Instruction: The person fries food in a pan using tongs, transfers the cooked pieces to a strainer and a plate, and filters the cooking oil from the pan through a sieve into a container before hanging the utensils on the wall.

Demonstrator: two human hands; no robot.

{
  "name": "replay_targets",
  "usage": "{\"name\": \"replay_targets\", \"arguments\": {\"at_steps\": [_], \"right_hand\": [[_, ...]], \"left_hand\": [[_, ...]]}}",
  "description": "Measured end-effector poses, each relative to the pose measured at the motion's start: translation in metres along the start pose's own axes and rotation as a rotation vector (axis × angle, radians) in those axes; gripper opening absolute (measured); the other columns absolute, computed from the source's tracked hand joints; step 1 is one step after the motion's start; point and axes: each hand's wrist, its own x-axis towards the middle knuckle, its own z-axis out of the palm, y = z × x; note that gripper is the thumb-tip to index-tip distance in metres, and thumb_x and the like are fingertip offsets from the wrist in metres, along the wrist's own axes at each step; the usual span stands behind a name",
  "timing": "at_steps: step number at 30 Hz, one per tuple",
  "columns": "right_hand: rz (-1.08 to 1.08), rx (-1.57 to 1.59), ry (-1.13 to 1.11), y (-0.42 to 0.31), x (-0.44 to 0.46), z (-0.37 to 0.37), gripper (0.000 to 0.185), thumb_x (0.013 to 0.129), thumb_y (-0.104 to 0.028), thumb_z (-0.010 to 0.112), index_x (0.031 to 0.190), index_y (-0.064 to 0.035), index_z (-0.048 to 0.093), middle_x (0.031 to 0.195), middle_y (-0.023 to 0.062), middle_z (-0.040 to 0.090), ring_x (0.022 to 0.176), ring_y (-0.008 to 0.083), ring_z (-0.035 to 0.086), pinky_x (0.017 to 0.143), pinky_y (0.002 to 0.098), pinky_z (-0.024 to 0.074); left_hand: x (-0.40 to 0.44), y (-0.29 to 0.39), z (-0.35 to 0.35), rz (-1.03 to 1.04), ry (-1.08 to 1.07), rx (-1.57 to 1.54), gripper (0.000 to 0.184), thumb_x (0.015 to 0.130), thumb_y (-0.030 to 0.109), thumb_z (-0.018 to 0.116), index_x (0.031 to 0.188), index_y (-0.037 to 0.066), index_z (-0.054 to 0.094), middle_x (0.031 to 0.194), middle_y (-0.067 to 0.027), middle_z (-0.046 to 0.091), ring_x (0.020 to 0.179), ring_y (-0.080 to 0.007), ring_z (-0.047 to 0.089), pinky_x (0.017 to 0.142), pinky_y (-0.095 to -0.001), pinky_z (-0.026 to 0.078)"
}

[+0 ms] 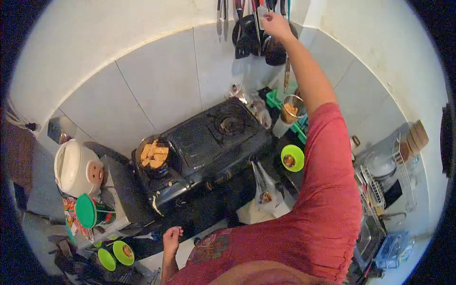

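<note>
My right hand (275, 24) is raised to the utensils hanging on the wall, its fingers closed on a pale, partly see-through thing (262, 16) that I cannot make out. Beside it hang a black spatula (243, 45) and other dark utensils with red and black handles. Low in front of my body is my left hand (172, 235), its fingers curled in and nothing seen in them. On the stove's left burner sits a frying pan (139, 153) with several golden-brown fried pieces (154, 153) in it.
The black stove (194, 137) stands against the tiled wall. At its right are a clear container (293, 100) with fried pieces and a green bowl (298, 153). A rice cooker (71, 168) and green-lidded tub (86, 211) stand left. A dish rack (401, 173) is far right.
</note>
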Motion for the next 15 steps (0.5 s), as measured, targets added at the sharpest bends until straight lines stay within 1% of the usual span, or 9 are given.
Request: {"name": "replay_targets", "arguments": {"at_steps": [1,4,5,7,8,9,11,13,15], "right_hand": [[-0.055,-0.022,0.008,0.029,0.064,-0.004,0.046,0.078,-0.043,0.058,0.106,-0.0080,0.066,0.105,0.0187,0.065,0.101,0.0327,0.062,0.092,0.0381,0.0461],[-0.024,0.051,0.105,0.027,0.099,0.012,0.046,0.077,-0.044,0.057,0.106,-0.0084,0.066,0.103,0.0183,0.066,0.101,0.0342,0.061,0.092,0.0395,0.0458],[-0.061,-0.048,0.099,0.029,0.118,0.025,0.048,0.078,-0.046,0.056,0.107,-0.0098,0.066,0.105,0.0180,0.065,0.101,0.0346,0.061,0.091,0.0403,0.0463],[-0.031,-0.016,0.130,0.010,0.131,0.034,0.049,0.078,-0.048,0.055,0.108,-0.0105,0.066,0.107,0.0167,0.065,0.101,0.0350,0.061,0.091,0.0409,0.0465],[-0.084,0.058,0.177,-0.006,0.130,0.040,0.051,0.077,-0.048,0.056,0.108,-0.0076,0.065,0.108,0.0180,0.064,0.099,0.0360,0.062,0.089,0.0414,0.0481],[-0.021,0.164,-0.066,-0.049,0.097,-0.001,0.074,0.084,-0.049,0.055,0.132,0.0053,0.041,0.125,0.0257,0.052,0.116,0.0379,0.051,0.098,0.0422,0.0412],[0.074,0.021,0.045,-0.079,0.102,0.014,0.071,0.083,-0.049,0.057,0.128,0.0056,0.045,0.122,0.0270,0.054,0.114,0.0377,0.052,0.097,0.0428,0.0424],[-0.020,0.071,-0.017,-0.095,0.088,0.003,0.069,0.082,-0.048,0.058,0.123,0.0072,0.049,0.117,0.0271,0.056,0.109,0.0373,0.055,0.091,0.0438,0.0458],[-0.065,-0.026,0.052,-0.111,0.082,0.004,0.066,0.082,-0.046,0.059,0.118,0.0091,0.052,0.111,0.0272,0.059,0.103,0.0373,0.057,0.087,0.0444,0.0480]], "left_hand": [[0.032,0.008,0.063,0.022,0.003,-0.055,0.022,0.094,0.016,0.053,0.095,-0.003,0.064,0.082,-0.0079,0.066,0.071,-0.0121,0.059,0.069,-0.0252,0.048],[0.011,0.004,0.060,-0.028,0.113,-0.110,0.024,0.094,0.019,0.052,0.093,-0.002,0.064,0.080,-0.0068,0.065,0.069,-0.0114,0.058,0.065,-0.0247,0.047],[0.005,0.005,0.060,-0.033,0.134,-0.107,0.024,0.094,0.019,0.052,0.093,-0.002,0.064,0.080,-0.0068,0.065,0.069,-0.0114,0.058,0.065,-0.0247,0.047],[-0.008,0.009,0.064,-0.163,0.199,-0.010,0.023,0.094,0.019,0.052,0.093,0.000,0.064,0.080,-0.0053,0.066,0.069,-0.0110,0.058,0.062,-0.0242,0.046],[-0.012,0.005,0.066,-0.170,0.215,-0.011,0.023,0.094,0.019,0.052,0.093,0.000,0.064,0.080,-0.0053,0.066,0.069,-0.0110,0.058,0.062,-0.0242,0.046],[-0.018,-0.005,0.067,-0.192,0.238,-0.056,0.022,0.094,0.019,0.053,0.093,0.001,0.064,0.080,-0.0048,0.066,0.068,-0.0110,0.059,0.061,-0.0241,0.045],[-0.022,-0.012,0.073,-0.218,0.274,-0.103,0.021,0.093,0.019,0.053,0.093,0.001,0.064,0.081,-0.0042,0.066,0.068,-0.0111,0.059,0.060,-0.0239,0.045],[-0.028,-0.013,0.078,-0.175,0.302,-0.108,0.020,0.093,0.019,0.054,0.094,0.002,0.064,0.081,-0.0047,0.066,0.068,-0.0118,0.059,0.059,-0.0248,0.046],[-0.032,-0.010,0.084,-0.178,0.312,-0.098,0.020,0.092,0.020,0.054,0.093,0.002,0.064,0.081,-0.0049,0.066,0.068,-0.0120,0.059,0.059,-0.0248,0.046]]}}
